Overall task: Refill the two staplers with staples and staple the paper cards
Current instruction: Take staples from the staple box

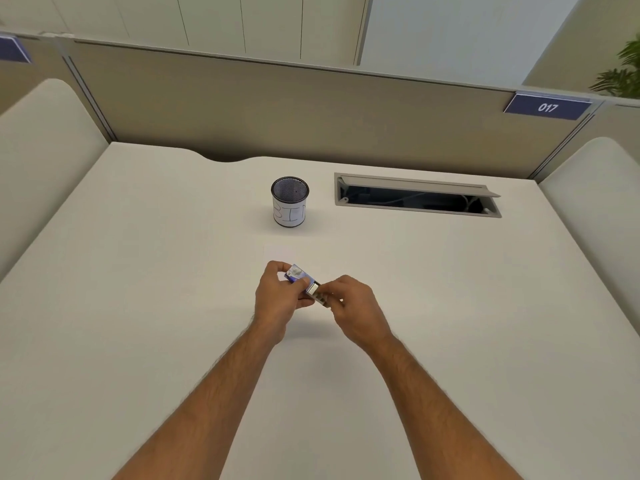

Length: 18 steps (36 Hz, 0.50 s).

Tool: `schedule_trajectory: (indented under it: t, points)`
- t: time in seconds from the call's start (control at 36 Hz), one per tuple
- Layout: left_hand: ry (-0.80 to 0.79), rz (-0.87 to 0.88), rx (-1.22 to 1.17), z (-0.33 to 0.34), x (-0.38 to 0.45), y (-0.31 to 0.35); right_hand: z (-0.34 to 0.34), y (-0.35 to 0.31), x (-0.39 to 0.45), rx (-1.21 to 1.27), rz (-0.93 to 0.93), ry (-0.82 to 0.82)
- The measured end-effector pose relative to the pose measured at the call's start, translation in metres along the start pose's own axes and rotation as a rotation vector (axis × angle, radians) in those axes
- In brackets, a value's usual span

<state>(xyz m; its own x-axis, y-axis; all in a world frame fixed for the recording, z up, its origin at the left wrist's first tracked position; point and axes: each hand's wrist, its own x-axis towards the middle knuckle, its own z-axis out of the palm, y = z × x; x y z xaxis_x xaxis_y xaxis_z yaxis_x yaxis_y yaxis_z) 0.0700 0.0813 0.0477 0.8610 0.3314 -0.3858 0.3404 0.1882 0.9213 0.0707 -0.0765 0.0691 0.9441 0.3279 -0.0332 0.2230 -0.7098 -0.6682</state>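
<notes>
I read "017" in white numerals on a dark blue plate (548, 107) fixed to the top of the partition, at the right. The mesh cup (290, 201) on the counter (138, 271) wears a white paper band hand-lettered "BIN". The small blue box (296, 274) between my hands carries printing, but it is too small and blurred to read.

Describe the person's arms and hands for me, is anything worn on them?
Both forearms are bare to the bottom of the frame, with visible hair and no sleeves showing. The left hand and right hand wear no gloves. No watch, bracelet or ring is visible, though the fingers are partly hidden and too small to rule out a ring.
</notes>
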Motion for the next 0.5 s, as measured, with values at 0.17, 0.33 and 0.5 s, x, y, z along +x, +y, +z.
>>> schedule_trajectory:
  t: [0.17,0.33,0.5]
  points:
    - [-0.020,-0.007,0.006,-0.002,0.002,-0.001,-0.010,0.003,0.009,-0.042,-0.022,-0.112]
    - [-0.052,-0.016,0.020,-0.001,0.003,0.000,-0.014,0.004,0.014,-0.069,-0.015,-0.152]
    - [-0.070,-0.019,0.010,-0.001,0.006,-0.002,-0.013,0.007,0.018,-0.124,-0.030,-0.156]
